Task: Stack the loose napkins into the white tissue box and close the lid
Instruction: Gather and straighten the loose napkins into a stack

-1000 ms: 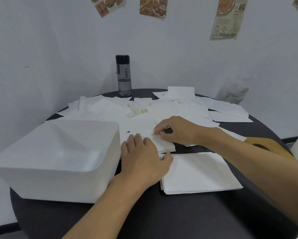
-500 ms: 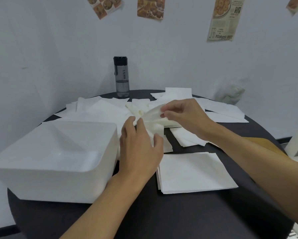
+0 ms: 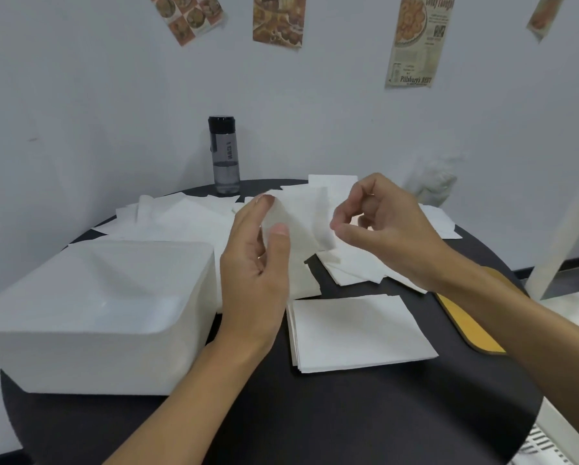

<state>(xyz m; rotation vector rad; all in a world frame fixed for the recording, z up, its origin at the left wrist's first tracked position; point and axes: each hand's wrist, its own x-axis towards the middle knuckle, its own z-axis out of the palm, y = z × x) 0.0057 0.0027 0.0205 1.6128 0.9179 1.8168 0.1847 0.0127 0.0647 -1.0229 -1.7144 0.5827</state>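
White tissue box point(image 3: 97, 313) sat near left on the worktop point(image 3: 348, 414), open and seemingly empty. At centre, fingers of left hand point(image 3: 254, 263) and right hand point(image 3: 382, 229) pinched one napkin point(image 3: 298, 226) aloft. A tidy stack point(image 3: 358, 330) lay near right, with many loose napkins point(image 3: 181, 219) scattered behind.

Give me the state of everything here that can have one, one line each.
Box: open, lid off.
Lid: flat on the table, partly under the right forearm.
Napkin: held above the table in both hands.
Left hand: grips the napkin.
Right hand: pinches the napkin's edge.
Stack: neat, flat on the table.
Loose napkins: scattered, outside the box.
Bottle: upright, capped.
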